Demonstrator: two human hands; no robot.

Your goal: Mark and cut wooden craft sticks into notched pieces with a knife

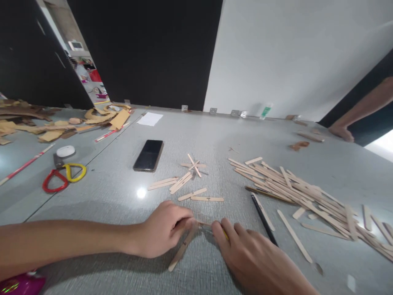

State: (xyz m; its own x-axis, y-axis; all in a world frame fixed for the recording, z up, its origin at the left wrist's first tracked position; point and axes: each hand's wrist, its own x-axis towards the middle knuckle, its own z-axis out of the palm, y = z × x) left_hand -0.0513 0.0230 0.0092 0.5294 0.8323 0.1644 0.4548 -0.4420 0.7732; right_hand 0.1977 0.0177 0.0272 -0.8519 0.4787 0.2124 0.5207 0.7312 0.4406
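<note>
Pinching wooden stick in left hand, at 6 o'clock over counter; closed around yellow tool with right hand. Best brace stick firmly, angling tool away from left hand.

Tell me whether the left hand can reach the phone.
Probably yes: between the left hand and the phone lie only flat sticks to reach over, though that hand seems busy with another stick.

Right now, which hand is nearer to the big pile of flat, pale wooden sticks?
Right. The pile of sticks lies ahead and to the right of the right hand; the left hand is farther off to the left.
</note>
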